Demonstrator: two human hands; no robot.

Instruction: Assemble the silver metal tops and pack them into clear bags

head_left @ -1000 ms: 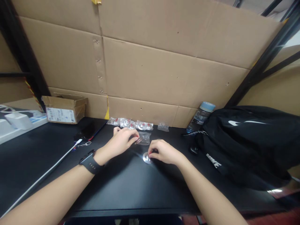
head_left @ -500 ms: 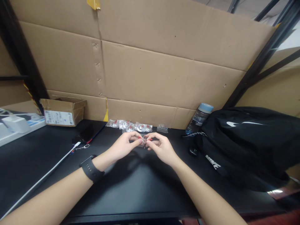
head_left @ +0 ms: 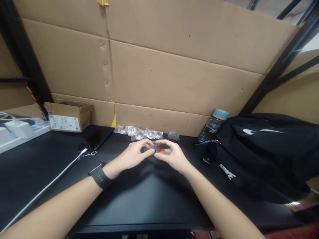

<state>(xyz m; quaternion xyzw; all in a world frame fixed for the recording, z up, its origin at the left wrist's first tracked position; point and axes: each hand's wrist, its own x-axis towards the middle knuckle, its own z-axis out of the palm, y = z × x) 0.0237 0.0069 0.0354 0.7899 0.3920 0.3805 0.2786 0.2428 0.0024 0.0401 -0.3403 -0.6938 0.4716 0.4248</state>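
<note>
Above the black table, my left hand (head_left: 136,154) and my right hand (head_left: 174,156) meet at the fingertips. Between them they pinch a small round disc (head_left: 156,148), turned edge-on and largely covered by the fingers. A thin red piece (head_left: 161,149) pokes out on its right side, by the right fingers. Just behind my hands, several clear packets (head_left: 139,134) holding silvery round pieces with red parts lie in a row. At the row's right end is a clear packet (head_left: 173,135) without a visible round piece.
On the left are a cardboard box (head_left: 65,121), a phone (head_left: 92,140), a white cable (head_left: 47,186) and a power strip (head_left: 37,131). A blue-capped bottle (head_left: 211,127), a small black object (head_left: 206,159) and a black bag (head_left: 261,156) stand right. Cardboard (head_left: 159,86) walls the back.
My fingers have shifted around the disc, and the red bit on its left side is now hidden. The view has moved slightly, while the things on the table stay put.
</note>
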